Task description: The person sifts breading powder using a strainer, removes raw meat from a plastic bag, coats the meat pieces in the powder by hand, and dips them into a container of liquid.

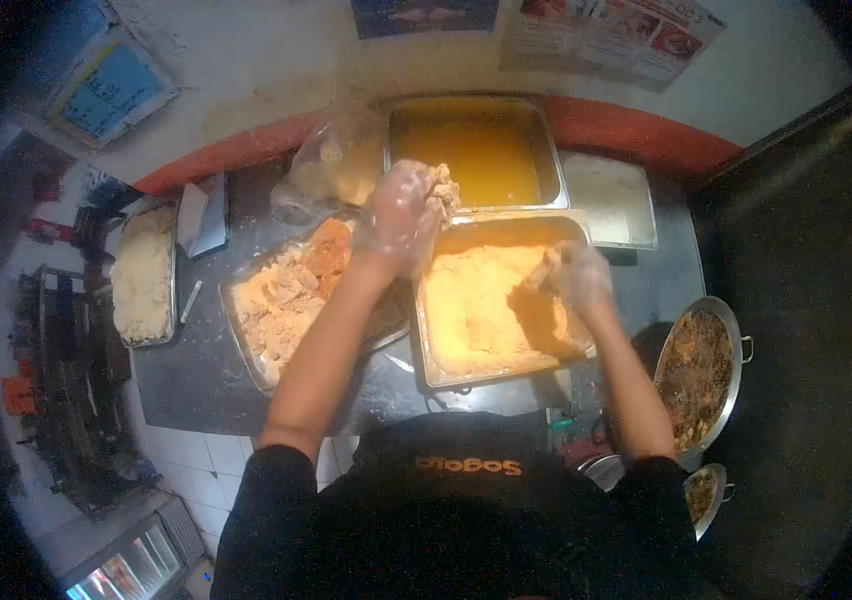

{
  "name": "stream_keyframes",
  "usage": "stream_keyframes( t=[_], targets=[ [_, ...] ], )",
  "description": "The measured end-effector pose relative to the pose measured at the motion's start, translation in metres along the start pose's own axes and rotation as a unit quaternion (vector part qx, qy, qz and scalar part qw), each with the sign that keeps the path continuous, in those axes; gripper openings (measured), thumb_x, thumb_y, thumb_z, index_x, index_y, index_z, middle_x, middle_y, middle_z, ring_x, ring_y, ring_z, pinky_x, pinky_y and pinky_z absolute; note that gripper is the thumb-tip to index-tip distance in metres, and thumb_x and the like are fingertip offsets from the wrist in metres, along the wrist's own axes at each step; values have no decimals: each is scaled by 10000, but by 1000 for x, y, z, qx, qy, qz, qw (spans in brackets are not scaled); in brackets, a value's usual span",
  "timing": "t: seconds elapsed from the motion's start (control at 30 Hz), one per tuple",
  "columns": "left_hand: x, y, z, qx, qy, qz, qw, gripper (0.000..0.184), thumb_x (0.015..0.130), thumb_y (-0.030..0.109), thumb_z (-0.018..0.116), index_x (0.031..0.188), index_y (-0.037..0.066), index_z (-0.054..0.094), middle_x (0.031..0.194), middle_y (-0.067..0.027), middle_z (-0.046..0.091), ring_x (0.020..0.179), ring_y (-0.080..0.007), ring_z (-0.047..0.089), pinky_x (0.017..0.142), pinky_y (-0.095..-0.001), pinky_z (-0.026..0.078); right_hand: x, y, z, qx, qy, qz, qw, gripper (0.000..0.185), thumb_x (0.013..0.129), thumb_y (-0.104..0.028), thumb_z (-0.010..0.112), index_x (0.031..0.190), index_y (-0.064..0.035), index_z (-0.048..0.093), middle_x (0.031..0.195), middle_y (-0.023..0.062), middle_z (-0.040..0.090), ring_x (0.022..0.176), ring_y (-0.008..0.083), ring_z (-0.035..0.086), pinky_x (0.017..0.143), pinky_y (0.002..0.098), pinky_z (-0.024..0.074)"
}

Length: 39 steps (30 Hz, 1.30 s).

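Observation:
My left hand [401, 218], dusted with flour, is raised between the two pans and closed around a floured piece of meat [443, 192]. My right hand [583, 277], also floury, is over the right side of a metal pan of pale yellow flour [476, 310]. Its fingers are curled, and what they hold, if anything, is blurred. To the left, a metal tray holds floury coated pieces [281, 300] and orange-red marinated ones [329, 250]. Behind the flour stands a deep pan of yellow-orange liquid [476, 150].
A clear plastic bag [331, 170] lies beside the liquid pan. A tray of white powder [144, 280] is at the far left, and a pale rectangular container [611, 200] at back right. Large round pans [701, 370] with dark contents stand low on the right. The wall [276, 80] closes off the back.

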<state>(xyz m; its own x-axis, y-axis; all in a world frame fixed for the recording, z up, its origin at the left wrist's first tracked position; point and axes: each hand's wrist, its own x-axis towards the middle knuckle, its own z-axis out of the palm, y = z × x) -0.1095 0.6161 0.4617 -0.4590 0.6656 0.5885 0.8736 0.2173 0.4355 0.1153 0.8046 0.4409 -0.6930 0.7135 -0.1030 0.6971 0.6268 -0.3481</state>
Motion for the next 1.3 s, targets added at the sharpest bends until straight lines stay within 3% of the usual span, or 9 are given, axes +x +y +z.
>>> stream_keyframes(
  t=[0.2, 0.27, 0.33, 0.43, 0.67, 0.9, 0.97, 1.07, 1.3],
  targets=[
    [45, -10, 23, -124, 11, -61, 990, 153, 781, 130, 584, 884, 16, 582, 820, -172, 583, 763, -348, 589, 661, -429, 479, 52, -62, -60, 187, 77, -95, 975, 283, 744, -187, 603, 1010, -106, 656, 947, 154, 657, 859, 279, 635, 769, 387, 504],
    [59, -36, 50, -87, -20, -97, 991, 151, 775, 115, 588, 883, 9, 597, 842, -184, 603, 778, -358, 601, 668, -435, 487, 78, -92, -63, 53, 98, -104, 988, 251, 768, -235, 630, 988, -115, 652, 957, 158, 655, 885, 307, 632, 773, 397, 506],
    [78, -53, 74, 56, -168, -167, 970, 242, 702, 127, 669, 905, 2, 628, 901, -210, 625, 868, -336, 610, 766, -377, 497, 109, -102, -36, 66, 84, -91, 990, 256, 779, -279, 640, 971, -111, 647, 966, 157, 653, 894, 322, 629, 777, 406, 506],
    [85, -40, 74, 46, -219, -226, 948, 209, 741, 180, 643, 872, 18, 657, 941, -231, 638, 897, -337, 626, 778, -391, 505, 137, -110, 8, 104, 6, -4, 995, 289, 779, -323, 679, 944, -91, 627, 938, 129, 659, 873, 310, 630, 744, 381, 505],
    [71, -66, 119, 88, -358, -227, 901, 230, 744, 104, 650, 966, 50, 678, 1079, -207, 623, 997, -350, 612, 860, -412, 501, 161, -103, 46, -47, -56, -30, 997, 225, 814, -292, 643, 930, -103, 680, 980, 161, 658, 941, 336, 627, 792, 413, 504],
    [74, -55, 121, 49, -345, -222, 911, 206, 751, 106, 643, 941, 30, 668, 1063, -226, 618, 978, -366, 613, 825, -416, 507, 173, -98, 52, -118, -122, -59, 984, 201, 797, -213, 618, 948, -99, 684, 1010, 177, 647, 974, 329, 621, 822, 412, 498],
    [88, -31, 94, 53, -318, -211, 923, 185, 767, 113, 616, 919, 19, 663, 1025, -235, 621, 948, -386, 611, 811, -437, 499, 166, -99, 34, -27, 33, -93, 995, 252, 743, -343, 685, 794, -96, 701, 840, 151, 677, 822, 323, 665, 712, 412, 536],
    [90, -23, 83, 2, -172, -180, 969, 170, 776, 107, 578, 889, 9, 659, 988, -244, 622, 921, -403, 609, 800, -457, 491, 164, -107, 2, -9, 12, -68, 998, 240, 761, -316, 678, 873, -104, 682, 928, 146, 663, 874, 322, 642, 748, 403, 519],
    [99, -30, 98, 44, -160, -235, 958, 190, 777, 120, 550, 862, -16, 652, 967, -244, 627, 922, -398, 612, 807, -452, 495, 162, -93, 7, 128, 29, 14, 991, 220, 701, -227, 762, 840, -85, 666, 882, 114, 675, 819, 272, 658, 708, 369, 526]
  ],
)
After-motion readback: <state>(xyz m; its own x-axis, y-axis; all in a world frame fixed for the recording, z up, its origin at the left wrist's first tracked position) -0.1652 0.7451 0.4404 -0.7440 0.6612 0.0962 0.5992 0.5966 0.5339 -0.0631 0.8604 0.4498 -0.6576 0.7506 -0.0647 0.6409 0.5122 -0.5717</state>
